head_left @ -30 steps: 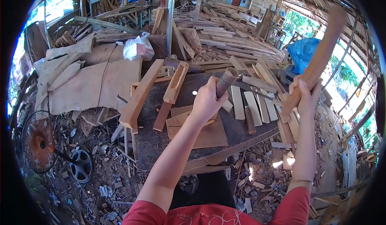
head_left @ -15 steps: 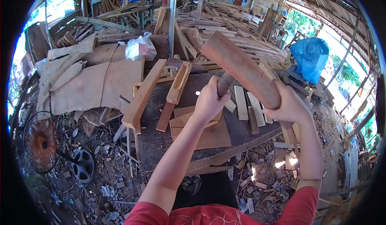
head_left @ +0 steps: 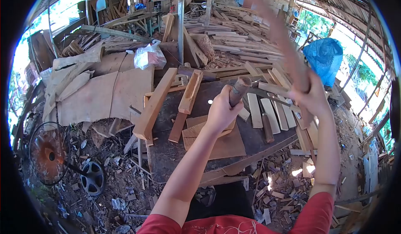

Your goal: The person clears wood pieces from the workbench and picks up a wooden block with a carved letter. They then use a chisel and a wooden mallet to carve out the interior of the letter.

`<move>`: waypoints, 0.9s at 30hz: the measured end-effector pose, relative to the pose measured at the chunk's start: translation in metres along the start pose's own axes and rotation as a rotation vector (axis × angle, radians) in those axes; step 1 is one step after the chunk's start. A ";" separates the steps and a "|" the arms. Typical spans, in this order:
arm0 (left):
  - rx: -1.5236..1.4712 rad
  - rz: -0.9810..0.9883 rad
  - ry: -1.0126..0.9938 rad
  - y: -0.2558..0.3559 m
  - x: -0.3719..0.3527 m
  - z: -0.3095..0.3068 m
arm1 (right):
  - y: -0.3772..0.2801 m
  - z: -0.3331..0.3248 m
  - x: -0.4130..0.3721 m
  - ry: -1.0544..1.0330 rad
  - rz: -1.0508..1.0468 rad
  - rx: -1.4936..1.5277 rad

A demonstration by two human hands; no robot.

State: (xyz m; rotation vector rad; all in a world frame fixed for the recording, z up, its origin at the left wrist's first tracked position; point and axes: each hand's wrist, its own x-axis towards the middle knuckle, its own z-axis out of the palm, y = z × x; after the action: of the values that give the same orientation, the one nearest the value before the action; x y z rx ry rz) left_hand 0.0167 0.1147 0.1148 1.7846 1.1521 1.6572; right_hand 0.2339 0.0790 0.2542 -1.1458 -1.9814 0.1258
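Observation:
My left hand (head_left: 224, 110) is closed around the thick wooden handle of a chisel (head_left: 241, 90). The handle's round end points up, and its blade is not plain to see. My right hand (head_left: 311, 95) grips the lower end of a long reddish-brown wooden club (head_left: 286, 41), raised upright and smeared by motion, apart from the chisel. Under my left forearm, a light wooden block (head_left: 196, 134) rests on a flat board (head_left: 227, 146). Another chisel with a wooden handle (head_left: 267, 128) lies on the dark workbench (head_left: 167, 158), beside several pale wood strips (head_left: 270, 115).
On the bench's left lie a thick angled timber (head_left: 154, 104) and a hollowed wooden piece (head_left: 191, 92). A metal post (head_left: 181, 25) stands behind. A plastic bag (head_left: 149, 56) sits left, a blue sack (head_left: 323, 60) right. Offcuts cover the ground; a fan (head_left: 50, 154) stands left.
The club has swung up and right, away from the chisel handle, with my right hand. My left hand stays on the chisel; the view has shifted slightly.

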 end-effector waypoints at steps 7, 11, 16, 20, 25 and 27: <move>0.008 0.023 0.029 0.002 0.001 0.001 | -0.015 0.013 -0.011 -0.169 -0.011 -0.254; 0.008 -0.018 -0.004 0.001 0.001 -0.001 | -0.005 0.010 -0.007 -0.064 0.047 -0.120; 0.013 -0.007 -0.004 0.001 0.000 0.001 | 0.005 0.028 -0.019 0.076 0.074 -0.045; 0.009 -0.051 0.002 -0.001 0.004 -0.003 | -0.022 0.000 -0.016 -0.242 -0.029 -0.337; -0.038 -0.023 0.016 0.001 0.003 -0.003 | -0.014 0.011 -0.017 0.245 0.218 0.512; -0.030 -0.063 0.004 0.003 0.003 -0.005 | -0.014 0.017 -0.021 0.052 0.119 0.186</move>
State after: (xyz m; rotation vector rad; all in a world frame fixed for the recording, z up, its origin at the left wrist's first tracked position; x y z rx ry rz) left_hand 0.0130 0.1142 0.1196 1.7100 1.1673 1.6337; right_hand 0.2178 0.0604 0.2371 -1.1335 -1.8144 0.3317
